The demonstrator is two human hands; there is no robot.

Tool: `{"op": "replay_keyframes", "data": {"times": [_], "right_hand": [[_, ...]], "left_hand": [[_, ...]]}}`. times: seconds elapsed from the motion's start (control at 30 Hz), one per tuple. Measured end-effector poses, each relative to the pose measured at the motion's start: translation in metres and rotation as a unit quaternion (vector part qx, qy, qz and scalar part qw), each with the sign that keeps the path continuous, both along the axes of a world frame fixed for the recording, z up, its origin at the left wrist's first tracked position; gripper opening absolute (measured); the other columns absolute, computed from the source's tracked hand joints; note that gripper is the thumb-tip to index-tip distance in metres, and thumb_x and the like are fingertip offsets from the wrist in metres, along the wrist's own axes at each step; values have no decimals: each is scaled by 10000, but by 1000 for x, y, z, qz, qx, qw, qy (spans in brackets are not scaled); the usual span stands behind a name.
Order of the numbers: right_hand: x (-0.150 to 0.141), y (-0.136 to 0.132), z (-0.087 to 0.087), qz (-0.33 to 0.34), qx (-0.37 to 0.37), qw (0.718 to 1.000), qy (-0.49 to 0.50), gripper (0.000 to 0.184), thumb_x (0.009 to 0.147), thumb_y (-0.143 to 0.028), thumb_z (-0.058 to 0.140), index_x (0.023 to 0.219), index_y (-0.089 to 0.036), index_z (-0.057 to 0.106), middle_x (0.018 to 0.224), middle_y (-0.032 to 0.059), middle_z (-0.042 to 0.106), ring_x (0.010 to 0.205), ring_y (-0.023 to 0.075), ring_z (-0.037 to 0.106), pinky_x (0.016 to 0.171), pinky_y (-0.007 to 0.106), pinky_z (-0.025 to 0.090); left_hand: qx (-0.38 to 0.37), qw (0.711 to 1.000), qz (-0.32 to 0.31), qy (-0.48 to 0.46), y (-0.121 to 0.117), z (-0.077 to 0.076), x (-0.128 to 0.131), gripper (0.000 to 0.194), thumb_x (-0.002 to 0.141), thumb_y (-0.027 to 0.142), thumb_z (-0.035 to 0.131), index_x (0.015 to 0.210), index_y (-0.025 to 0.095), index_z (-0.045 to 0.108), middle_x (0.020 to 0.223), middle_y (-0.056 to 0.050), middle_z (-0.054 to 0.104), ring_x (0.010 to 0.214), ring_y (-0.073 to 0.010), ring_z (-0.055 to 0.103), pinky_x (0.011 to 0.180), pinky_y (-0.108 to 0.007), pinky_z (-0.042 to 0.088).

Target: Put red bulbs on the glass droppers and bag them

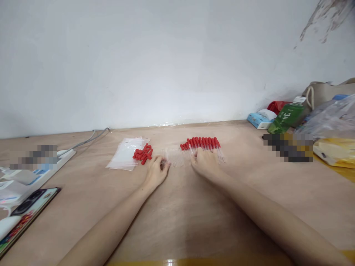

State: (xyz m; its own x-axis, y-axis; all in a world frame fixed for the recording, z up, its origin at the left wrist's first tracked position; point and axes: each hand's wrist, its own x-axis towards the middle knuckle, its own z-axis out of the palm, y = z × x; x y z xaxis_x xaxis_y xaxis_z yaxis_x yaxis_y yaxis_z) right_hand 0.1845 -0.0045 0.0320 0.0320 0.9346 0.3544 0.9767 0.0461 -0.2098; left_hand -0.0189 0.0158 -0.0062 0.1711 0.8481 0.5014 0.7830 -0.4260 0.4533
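Note:
My left hand point(156, 169) rests on the table with curled fingers at the left end of a row of clear thin tubes point(174, 157). What lies inside its grip is too small to make out. Just beyond it, loose red rubber bulbs point(142, 153) are heaped partly on a stack of clear plastic bags point(124, 153). My right hand point(206, 160) is closed, with a clear dropper tube point(191, 150) at its thumb and forefinger. Behind its knuckles runs a row of droppers with red bulbs point(203, 142); the hand hides part of their tubes.
At the left are a power strip point(62, 159) with plugs and a grey cable point(91, 138), and a phone point(36, 210). On the right stand a blue tissue pack point(259, 120), a green bottle point(288, 117) and plastic bags point(332, 116). A white wall point(166, 66) borders the table's back.

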Motion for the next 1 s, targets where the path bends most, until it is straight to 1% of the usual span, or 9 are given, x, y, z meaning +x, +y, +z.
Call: {"op": "replay_keyframes", "data": {"times": [0.07, 0.17, 0.3, 0.37, 0.47, 0.6, 0.73, 0.87, 1.0], "right_hand": [[12, -8, -9, 13, 41, 999, -9, 204, 793, -261, 379, 758, -139, 539, 664, 64, 614, 642, 180, 542, 729, 334, 242], [25, -17, -24, 54, 86, 995, 6, 212, 822, -275, 364, 756, -146, 518, 688, 51, 610, 651, 166, 535, 704, 306, 245], [29, -21, -34, 98, 120, 987, 50, 213, 846, -287, 351, 759, -159, 497, 721, 41, 606, 681, 152, 532, 706, 289, 253], [28, -20, -36, 101, 121, 985, 68, 204, 849, -289, 353, 767, -164, 492, 726, 37, 605, 681, 147, 529, 717, 287, 256], [26, -17, -37, 99, 116, 985, 85, 197, 847, -287, 356, 772, -165, 490, 718, 34, 603, 675, 143, 529, 729, 288, 258], [26, -15, -37, 104, 107, 985, 90, 200, 852, -284, 345, 772, -167, 487, 730, 38, 603, 685, 146, 527, 740, 293, 259], [27, -16, -37, 108, 114, 984, 83, 206, 855, -284, 337, 772, -165, 483, 731, 36, 600, 685, 144, 526, 739, 293, 255], [26, -17, -36, 115, 120, 983, 82, 178, 842, -274, 365, 766, -163, 482, 716, 19, 594, 674, 128, 518, 733, 282, 251], [26, -18, -35, 116, 119, 983, 81, 167, 836, -269, 382, 751, -166, 482, 703, 13, 591, 676, 126, 517, 727, 279, 249]], "left_hand": [[26, 999, 21, 8, 5, 5, -5, 160, 782, 308, 492, 840, 181, 570, 880, -48, 556, 784, -171, 542, 731, -293, 447], [84, 989, 112, 41, 21, 19, -20, 172, 774, 302, 492, 840, 185, 599, 918, -67, 576, 920, -232, 508, 837, -359, 395], [56, 969, 220, 92, 47, 35, -42, 282, 788, 357, 468, 983, 207, 606, 1070, -108, 563, 1051, -303, 454, 884, -454, 327], [-12, 969, 223, 103, 58, 35, -51, 339, 811, 382, 423, 1054, 210, 585, 1116, -122, 557, 1080, -314, 449, 905, -483, 297], [-82, 971, 204, 96, 65, 28, -56, 365, 821, 384, 401, 1089, 206, 573, 1077, -125, 592, 1035, -299, 496, 883, -447, 339], [-92, 974, 194, 68, 64, 20, -48, 371, 812, 385, 427, 1109, 203, 555, 1036, -102, 621, 981, -251, 543, 848, -361, 389], [-110, 974, 197, 29, 61, 19, -26, 375, 815, 401, 422, 1132, 230, 529, 995, -71, 646, 927, -225, 580, 789, -332, 423], [-127, 966, 226, -5, 58, 22, -5, 395, 805, 421, 425, 1122, 210, 527, 1038, -87, 633, 968, -262, 566, 779, -373, 418], [-151, 958, 244, -19, 59, 26, 0, 392, 733, 480, 501, 1051, 257, 553, 1023, -54, 643, 977, -298, 557, 782, -425, 399]]}}
